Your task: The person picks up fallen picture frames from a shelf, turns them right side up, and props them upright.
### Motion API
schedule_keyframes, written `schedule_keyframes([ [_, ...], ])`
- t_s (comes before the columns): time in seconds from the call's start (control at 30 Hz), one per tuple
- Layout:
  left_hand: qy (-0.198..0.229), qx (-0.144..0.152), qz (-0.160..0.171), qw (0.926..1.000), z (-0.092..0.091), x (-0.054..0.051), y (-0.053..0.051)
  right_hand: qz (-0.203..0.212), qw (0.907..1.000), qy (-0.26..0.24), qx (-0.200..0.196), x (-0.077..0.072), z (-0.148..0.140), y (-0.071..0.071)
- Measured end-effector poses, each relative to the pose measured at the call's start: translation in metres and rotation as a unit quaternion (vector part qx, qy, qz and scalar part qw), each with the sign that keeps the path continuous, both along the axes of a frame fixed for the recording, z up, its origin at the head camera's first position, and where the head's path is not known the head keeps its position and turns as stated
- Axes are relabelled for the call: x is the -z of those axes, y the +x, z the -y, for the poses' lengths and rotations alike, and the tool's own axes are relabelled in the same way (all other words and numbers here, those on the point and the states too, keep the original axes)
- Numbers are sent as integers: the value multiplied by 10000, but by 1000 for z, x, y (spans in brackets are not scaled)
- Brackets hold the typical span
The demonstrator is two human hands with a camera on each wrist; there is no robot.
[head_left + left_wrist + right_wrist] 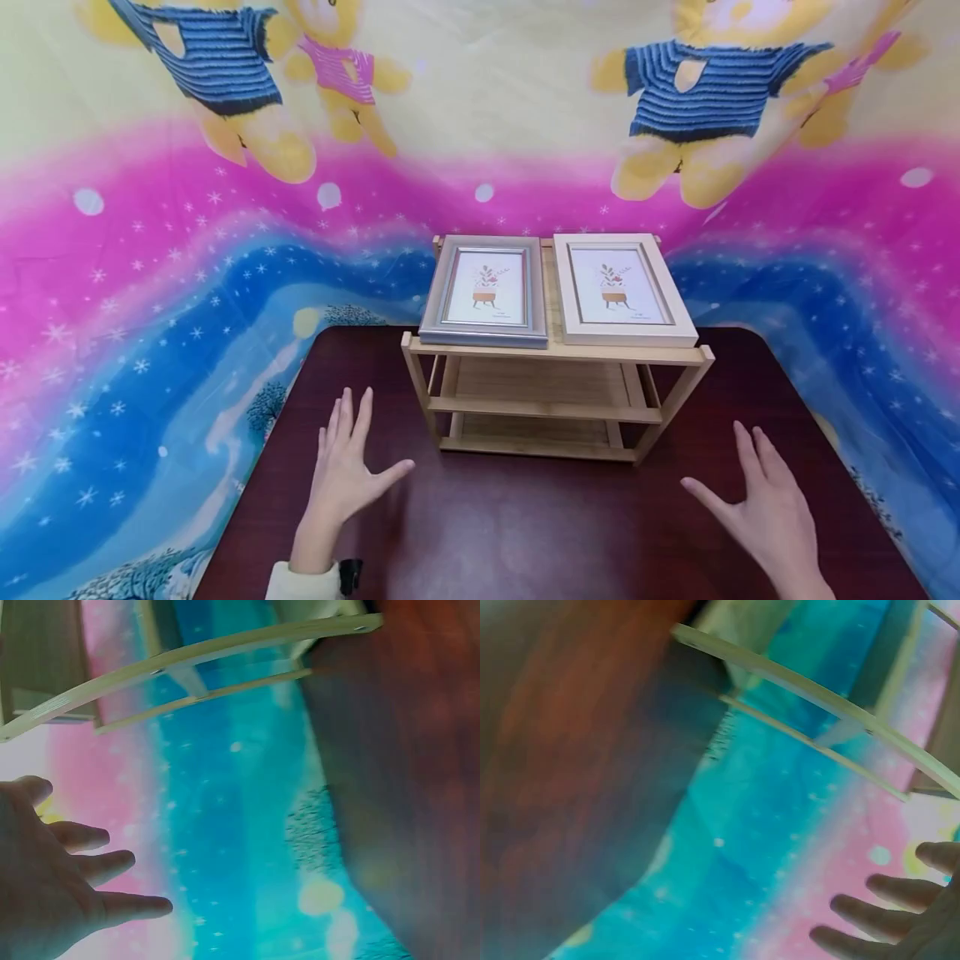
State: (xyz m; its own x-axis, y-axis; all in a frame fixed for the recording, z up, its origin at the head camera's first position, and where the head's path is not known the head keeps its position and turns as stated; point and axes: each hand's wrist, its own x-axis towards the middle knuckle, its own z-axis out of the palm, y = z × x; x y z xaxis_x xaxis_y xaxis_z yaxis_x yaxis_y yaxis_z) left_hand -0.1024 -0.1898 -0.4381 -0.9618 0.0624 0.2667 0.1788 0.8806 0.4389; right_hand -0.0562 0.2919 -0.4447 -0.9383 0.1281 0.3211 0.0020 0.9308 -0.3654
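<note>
A wooden rack (pixel 546 410) with several levels stands on the dark table. On its top shelf lie a grey-blue photo frame (pixel 538 323) at the left and a white photo frame (pixel 678 321) at the right, apart from each other. My left hand (pixel 339 483) is in the air left of the rack, fingers spread, holding nothing. To the right of the rack, my right hand (pixel 772 512) is also spread and touches nothing. The left wrist view shows my left hand (pixel 52 877) beside the rack's side (pixel 225 649); the right wrist view shows my right hand (pixel 907 919) near the rack's other side (pixel 802 686).
The dark red-brown table (pixel 510 533) extends in front of the rack and to both its sides. Behind and around the table hangs a colourful cloth (pixel 480 150) printed with bears, snowflakes and trees.
</note>
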Motion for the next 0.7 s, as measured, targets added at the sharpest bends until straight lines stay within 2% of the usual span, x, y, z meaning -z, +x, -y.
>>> schedule_keyframes([
  [0.17,274,162,-413,9986,3,-19,-3,-367,9988,-314,-56,-26,3,-1],
  [0.27,613,397,-736,9946,4,-29,-6,-817,9956,-447,-142,-40,6,-5],
  [0.37,1098,640,-1088,9859,4,-38,-12,-1404,9867,-729,-376,-51,11,-12],
  [0.5,1640,806,-1594,9702,-1,-55,-23,-2019,9652,-1367,-946,-71,21,-26],
  [0.6,1937,874,-1894,9586,-7,-69,-32,-2042,9550,-1731,-1280,-88,29,-36],
  [0.7,2193,971,-2035,9492,-10,-81,-40,-1885,9553,-1849,-1330,-104,38,-46],
])
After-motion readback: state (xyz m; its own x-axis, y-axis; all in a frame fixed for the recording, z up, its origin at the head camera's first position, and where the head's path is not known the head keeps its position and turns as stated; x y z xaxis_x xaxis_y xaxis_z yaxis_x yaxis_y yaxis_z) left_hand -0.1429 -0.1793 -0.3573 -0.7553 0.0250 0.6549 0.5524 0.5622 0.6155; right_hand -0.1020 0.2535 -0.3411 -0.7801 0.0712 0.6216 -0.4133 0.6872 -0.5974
